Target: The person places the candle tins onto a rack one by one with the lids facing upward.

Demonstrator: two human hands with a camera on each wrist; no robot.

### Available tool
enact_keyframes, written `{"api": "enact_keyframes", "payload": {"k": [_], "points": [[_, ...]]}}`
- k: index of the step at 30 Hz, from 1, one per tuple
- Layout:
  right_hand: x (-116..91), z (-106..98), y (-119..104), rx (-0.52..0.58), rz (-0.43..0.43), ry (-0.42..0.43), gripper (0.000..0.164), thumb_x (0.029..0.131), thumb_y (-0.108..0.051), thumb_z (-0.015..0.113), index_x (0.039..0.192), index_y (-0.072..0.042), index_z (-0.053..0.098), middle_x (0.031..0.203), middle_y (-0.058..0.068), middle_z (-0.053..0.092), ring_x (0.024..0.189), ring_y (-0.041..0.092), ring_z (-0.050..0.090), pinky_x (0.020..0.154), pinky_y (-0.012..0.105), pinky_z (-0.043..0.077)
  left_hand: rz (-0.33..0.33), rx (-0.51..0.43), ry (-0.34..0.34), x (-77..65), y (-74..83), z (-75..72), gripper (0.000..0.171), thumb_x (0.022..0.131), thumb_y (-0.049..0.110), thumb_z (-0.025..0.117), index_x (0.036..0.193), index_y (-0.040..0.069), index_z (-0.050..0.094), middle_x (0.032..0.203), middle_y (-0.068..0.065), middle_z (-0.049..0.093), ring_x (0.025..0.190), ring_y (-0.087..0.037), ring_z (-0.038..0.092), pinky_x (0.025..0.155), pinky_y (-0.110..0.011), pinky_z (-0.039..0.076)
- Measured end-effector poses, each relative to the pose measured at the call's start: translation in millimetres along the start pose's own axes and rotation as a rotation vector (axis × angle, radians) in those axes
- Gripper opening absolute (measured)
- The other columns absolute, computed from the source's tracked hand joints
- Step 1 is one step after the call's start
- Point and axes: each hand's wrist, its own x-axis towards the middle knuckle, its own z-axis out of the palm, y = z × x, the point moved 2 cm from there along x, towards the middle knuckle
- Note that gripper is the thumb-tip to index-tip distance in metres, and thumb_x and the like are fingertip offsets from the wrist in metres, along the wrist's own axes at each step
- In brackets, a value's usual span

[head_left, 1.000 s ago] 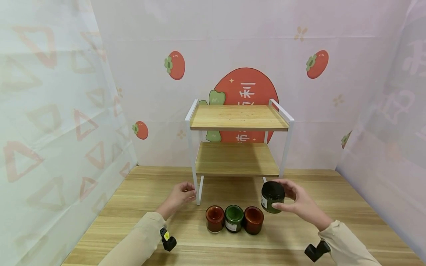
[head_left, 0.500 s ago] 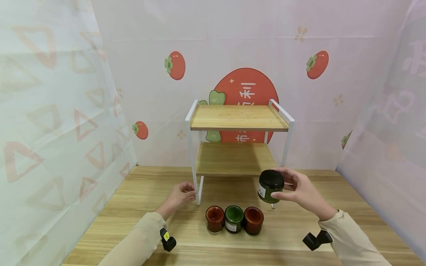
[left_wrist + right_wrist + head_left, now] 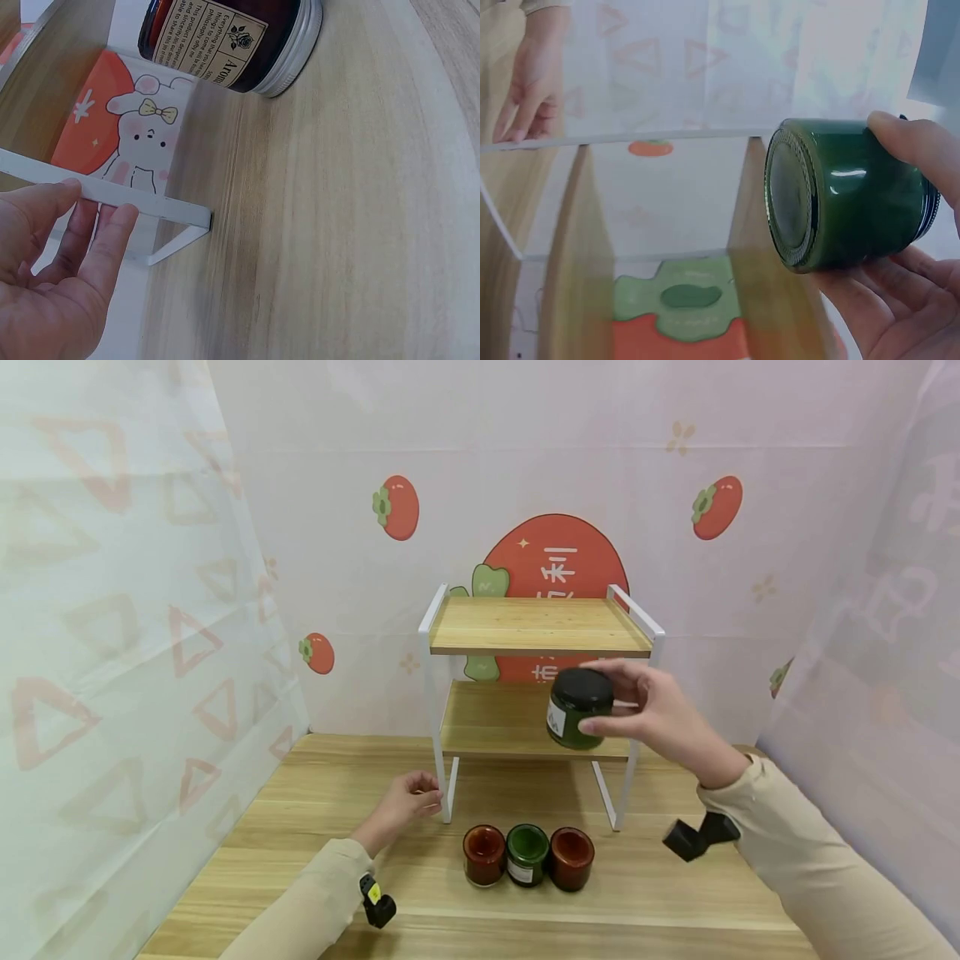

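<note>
Near the middle shelf (image 3: 491, 718) — the black-lidded jar (image 3: 573, 707) has risen.

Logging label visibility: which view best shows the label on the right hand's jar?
The head view: its camera sees the white label, though too small to read. Right wrist: base and side of the green jar, no label. Left wrist: none of this jar.

Head view: farthest back, looking forward and down toward far edge of table (image 3: 645, 918) — whole shelf (image 3: 540, 625) in frame. Left wrist view: close to left hand (image 3: 71, 292), turned sideways, beside shelf's front left leg (image 3: 172, 208). Right wrist view: close to green jar (image 3: 862, 195), turned sideways, facing across shelf — shares left hand with both others.
</note>
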Motion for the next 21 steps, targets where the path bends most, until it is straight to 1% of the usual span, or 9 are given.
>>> {"api": "enact_keyframes", "payload": {"k": [2,5,8,11,15,17,21], "points": [[11,-2,-11,-0.035,-0.007,0.018,0.060,0.078,-0.006,0.080,0.131,0.000,0.052,0.124,0.020,0.062,0.099,0.004,0.066,0.083,0.021,0.058,0.001,-0.004,0.001,-0.1,-0.2,-0.1,0.017,0.092,-0.004,0.060,0.104,-0.012,0.053,0.093,-0.009,0.057,0.086,-0.014,0.059,0.087,-0.033,0.059],[28,-4,-25,-0.096,-0.007,0.047,0.059,0.079,-0.013,0.080,0.131,-0.004,0.054,0.123,0.016,0.063,0.099,0.005,0.066,0.081,0.018,0.057,0.002,-0.009,0.001,0.6,-1.3,-0.2,0.015,0.092,-0.004,0.060,0.103,-0.011,0.053,0.092,-0.009,0.057,0.086,-0.015,0.059,0.086,-0.031,0.060],[45,-5,-35,-0.112,0.003,0.079,0.059,0.079,-0.019,0.081,0.131,-0.009,0.055,0.124,0.010,0.064,0.104,0.007,0.065,0.084,0.017,0.055,0.003,-0.014,-0.002,1.3,-2.3,-0.7,0.013,0.093,-0.006,0.057,0.103,-0.011,0.053,0.091,-0.007,0.057,0.087,-0.016,0.059,0.086,-0.031,0.059],[61,-4,-42,-0.081,0.017,0.103,0.061,0.078,-0.020,0.082,0.131,-0.012,0.055,0.124,0.008,0.064,0.107,0.010,0.065,0.085,0.019,0.055,0.003,-0.019,-0.006,1.9,-2.8,-1.2,0.011,0.092,-0.009,0.055,0.103,-0.011,0.053,0.090,-0.004,0.057,0.087,-0.016,0.059,0.086,-0.031,0.059],[83,1,-50,-0.023,0.028,0.130,0.062,0.077,-0.017,0.082,0.132,-0.011,0.055,0.124,0.008,0.064,0.103,0.014,0.066,0.086,0.022,0.055,0.000,-0.023,0.000,1.7,-2.6,-0.9,0.011,0.093,-0.007,0.057,0.102,-0.011,0.053,0.090,-0.007,0.057,0.086,-0.016,0.059,0.087,-0.033,0.059],[93,4,-53,0.002,0.033,0.138,0.061,0.077,-0.016,0.083,0.132,-0.011,0.056,0.123,0.008,0.064,0.101,0.014,0.066,0.089,0.024,0.053,-0.003,-0.022,0.007,1.0,-1.8,-0.1,0.012,0.093,-0.005,0.058,0.102,-0.011,0.053,0.090,-0.009,0.056,0.086,-0.016,0.059,0.087,-0.033,0.059],[111,12,-58,0.017,0.022,0.155,0.059,0.076,-0.017,0.083,0.129,-0.012,0.059,0.119,0.006,0.066,0.100,0.014,0.066,0.094,0.030,0.052,-0.007,-0.022,0.016,-0.4,0.3,1.8,0.015,0.091,-0.005,0.060,0.103,-0.012,0.052,0.091,-0.009,0.056,0.088,-0.019,0.060,0.088,-0.035,0.059]]}}
